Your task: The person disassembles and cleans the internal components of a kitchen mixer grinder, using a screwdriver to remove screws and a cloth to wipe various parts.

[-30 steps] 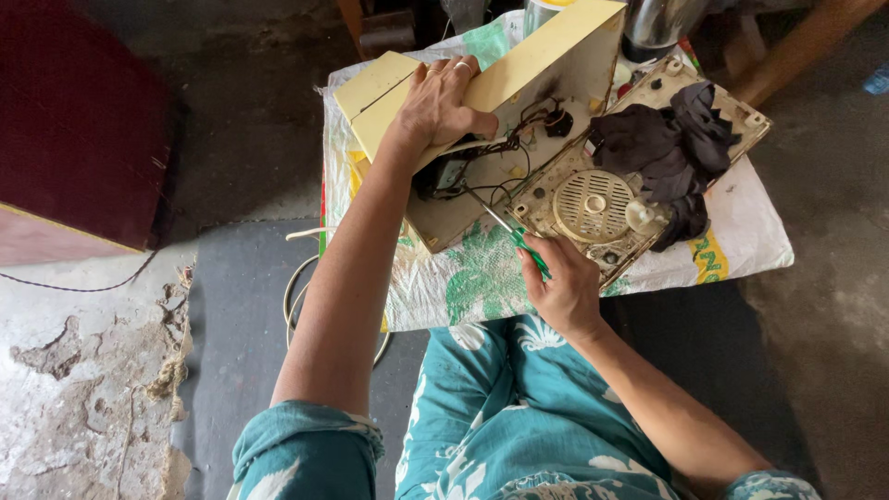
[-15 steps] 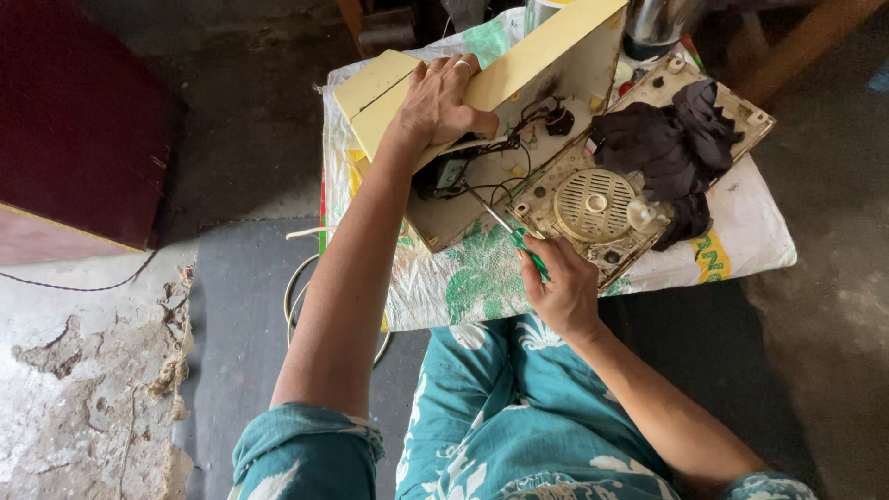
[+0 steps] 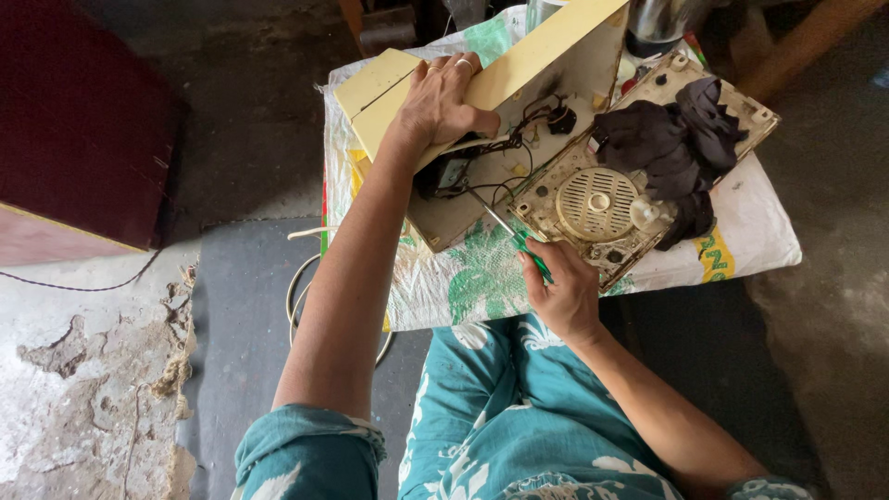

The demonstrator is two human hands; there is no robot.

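Note:
My left hand [image 3: 443, 104] presses flat on the raised cream-yellow plastic cover [image 3: 519, 65] of an opened appliance, thumb hooked over its edge. Below it the casing shows black wires and a small dark component [image 3: 451, 173]. My right hand [image 3: 561, 290] grips a green-handled screwdriver [image 3: 517, 236] whose metal tip points up-left toward the wires. Beside it lies a beige panel with a round slotted grille [image 3: 595, 204], partly covered by a dark crumpled cloth [image 3: 671, 139].
Everything rests on a small table covered by a white printed sack [image 3: 463, 278]. A dark red box [image 3: 79, 130] stands at the left. A white cable loop [image 3: 298, 287] lies on the grey floor. A metal vessel [image 3: 662, 20] sits at the far edge.
Both hands stay where they were; the screwdriver tip has shifted only slightly near the wires.

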